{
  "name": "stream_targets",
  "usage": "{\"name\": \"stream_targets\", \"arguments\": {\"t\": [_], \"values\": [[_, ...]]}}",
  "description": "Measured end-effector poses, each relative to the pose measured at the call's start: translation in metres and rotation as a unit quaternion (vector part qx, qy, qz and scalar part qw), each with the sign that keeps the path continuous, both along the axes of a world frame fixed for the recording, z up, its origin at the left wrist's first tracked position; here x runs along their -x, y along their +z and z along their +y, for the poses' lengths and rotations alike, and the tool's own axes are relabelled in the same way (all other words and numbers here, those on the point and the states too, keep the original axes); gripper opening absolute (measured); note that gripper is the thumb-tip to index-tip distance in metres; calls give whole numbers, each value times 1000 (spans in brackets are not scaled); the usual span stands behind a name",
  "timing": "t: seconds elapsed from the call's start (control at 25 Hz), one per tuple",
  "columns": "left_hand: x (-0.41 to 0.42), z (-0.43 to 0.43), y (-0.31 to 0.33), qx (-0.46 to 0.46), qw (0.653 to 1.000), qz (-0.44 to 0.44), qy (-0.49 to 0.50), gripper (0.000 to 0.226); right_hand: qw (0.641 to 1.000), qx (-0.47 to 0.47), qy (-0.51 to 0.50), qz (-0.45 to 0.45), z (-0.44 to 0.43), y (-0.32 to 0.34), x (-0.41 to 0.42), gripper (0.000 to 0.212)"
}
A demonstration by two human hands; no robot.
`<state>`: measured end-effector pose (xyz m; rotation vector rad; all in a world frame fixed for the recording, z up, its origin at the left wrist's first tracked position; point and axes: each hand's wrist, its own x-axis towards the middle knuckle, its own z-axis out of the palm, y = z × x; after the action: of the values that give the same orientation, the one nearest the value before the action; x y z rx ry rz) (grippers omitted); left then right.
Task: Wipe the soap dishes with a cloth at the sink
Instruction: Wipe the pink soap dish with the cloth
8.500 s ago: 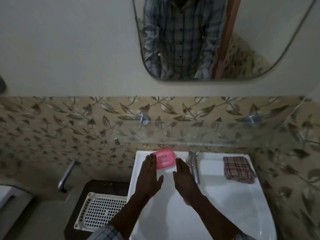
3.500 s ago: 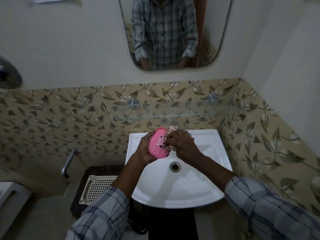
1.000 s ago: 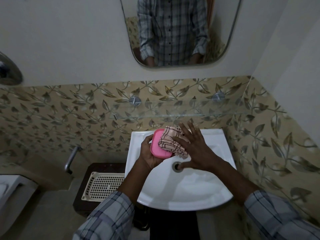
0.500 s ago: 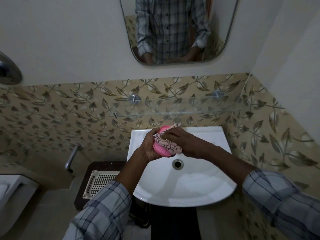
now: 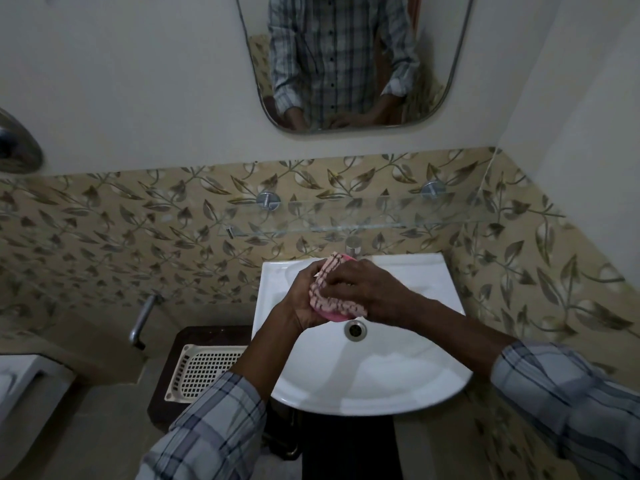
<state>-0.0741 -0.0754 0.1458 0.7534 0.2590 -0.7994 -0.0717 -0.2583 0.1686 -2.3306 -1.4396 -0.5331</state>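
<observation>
Above the white sink point(image 5: 374, 382) I hold a pink soap dish point(image 5: 334, 316), of which only the lower edge and a sliver at the top show. My left hand point(image 5: 304, 296) grips it from the left side. A checked pink and dark cloth point(image 5: 332, 299) is wrapped over the dish, and my right hand point(image 5: 367, 289) presses it against the dish from the right. Both hands hover over the back of the basin, just behind the drain point(image 5: 355, 330).
A chrome tap point(image 5: 354, 244) stands at the sink's back edge under a glass shelf point(image 5: 346, 220). A mirror point(image 5: 346, 60) hangs above. Left of the sink a cream slotted tray point(image 5: 204, 372) lies on a dark stand, and a metal pipe point(image 5: 142, 320) juts from the tiled wall.
My right hand went from spread flat on the cloth to closed over it. It has since slid the cloth further across the dish, which is now almost covered.
</observation>
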Motion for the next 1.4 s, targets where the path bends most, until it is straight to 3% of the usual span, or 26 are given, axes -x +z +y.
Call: {"name": "stream_targets", "arguments": {"t": [0.04, 0.16, 0.28, 0.36, 0.44, 0.52, 0.6, 0.68, 0.84, 1.0, 1.08, 1.24, 1.32, 1.4], "values": [[0, -1, 1, -1, 1000, 4, 5, 39, 1000, 13, -2, 5, -1, 0, 0, 31], [3, -5, -1, 15, 999, 15, 24, 39, 989, -8, -138, 53, 4, 5, 0, 40], [4, -5, -6, 11, 998, 7, 61, 42, 983, 70, -158, 67, 14, 0, 4, 49], [8, -1, -12, -19, 998, 4, 62, 55, 961, 97, -229, 124, 7, 6, -4, 39], [12, 2, -16, -34, 997, -10, 74, 63, 938, 37, -292, 184, -3, 14, -13, 21], [11, 0, -16, -38, 995, -28, 86, 63, 937, -70, -282, 195, 2, 22, -10, 21], [11, -6, -13, -26, 992, -46, 117, 54, 959, -34, -244, 138, 20, 19, 3, 34], [12, -17, -16, -12, 986, -57, 157, 44, 951, 30, -290, 103, 37, 5, 14, 36], [16, -17, -24, -72, 979, -68, 180, 51, 889, 18, -362, 279, 28, 11, -6, 14], [8, -9, -20, -78, 976, -82, 183, 55, 915, -72, -311, 248, 21, 32, -15, 6], [6, -16, -19, -87, 972, -103, 193, 50, 925, -36, -292, 242, 38, 13, 2, 24], [16, -18, -33, -144, 970, -82, 175, 55, 852, -42, -416, 316, 26, -3, -9, 14], [14, -13, -23, -100, 980, -62, 159, 59, 892, -83, -373, 242, 7, 11, -21, 11], [8, -6, -9, -45, 986, -45, 153, 59, 964, -79, -211, 139, -3, 24, -23, 19]]}}
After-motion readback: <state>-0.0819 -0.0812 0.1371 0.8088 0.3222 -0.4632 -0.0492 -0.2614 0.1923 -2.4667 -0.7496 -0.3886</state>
